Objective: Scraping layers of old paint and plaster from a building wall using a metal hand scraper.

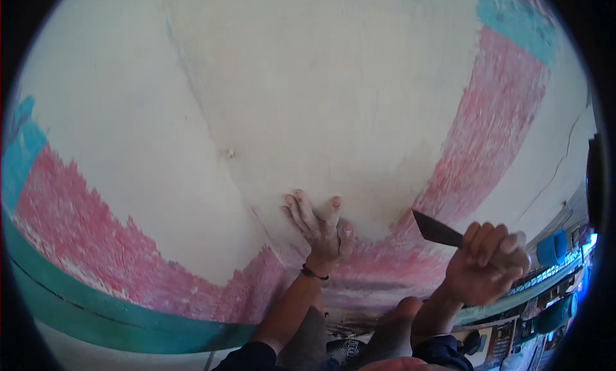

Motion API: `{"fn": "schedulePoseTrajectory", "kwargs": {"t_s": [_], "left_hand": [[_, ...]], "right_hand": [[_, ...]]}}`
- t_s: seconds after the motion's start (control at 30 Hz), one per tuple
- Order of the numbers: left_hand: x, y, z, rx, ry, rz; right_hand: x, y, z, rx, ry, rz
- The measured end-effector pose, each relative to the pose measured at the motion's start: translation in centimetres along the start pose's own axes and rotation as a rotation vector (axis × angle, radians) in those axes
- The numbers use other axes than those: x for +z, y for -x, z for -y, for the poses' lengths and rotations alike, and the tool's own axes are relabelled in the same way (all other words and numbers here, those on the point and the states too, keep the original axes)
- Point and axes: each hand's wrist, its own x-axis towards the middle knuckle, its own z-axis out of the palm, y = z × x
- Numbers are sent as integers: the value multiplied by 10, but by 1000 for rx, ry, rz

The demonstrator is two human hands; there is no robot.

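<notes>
Before me is a large wall (308, 82), off-white in the middle, with scraped pink paint (495, 111) at the right, along the bottom and at the left. My left hand (320, 226) lies with spread fingers against its lower middle, whitish dust on the fingers and a dark band round the wrist. My right hand (486, 265), at the lower right, is closed round the handle of a scraper or putty knife. The dark metal blade (435, 229) points up and left, its tip over the edge of the pink paint. Whether the tip touches the wall, I cannot tell.
A green painted band (159, 335) runs along the lower left. Turquoise patches (517, 22) show at upper right and far left. A small knob or hole (230, 153) marks the wall. At right are a crack (553, 171), a blue container (552, 247) and a green container (557, 313).
</notes>
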Motion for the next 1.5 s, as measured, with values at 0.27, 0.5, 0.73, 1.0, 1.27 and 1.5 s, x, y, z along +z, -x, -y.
{"fn": "schedulePoseTrajectory", "kwargs": {"t_s": [0.27,0.5,0.73,1.0,1.27,1.5], "left_hand": [[-26,-161,-23,52,-103,-33],[-26,-169,-29,8,-75,-34],[-59,-226,-61,-105,-77,163],[-92,-452,-91,-126,16,56],[-115,-531,-97,-63,-82,143],[-109,-528,-84,-14,-110,192]], "right_hand": [[29,-107,10,-20,82,14],[59,-166,19,287,-18,119],[130,-285,55,251,251,-24],[162,-414,139,584,693,474],[174,-474,208,936,473,-106],[142,-473,212,909,-67,-445]]}}
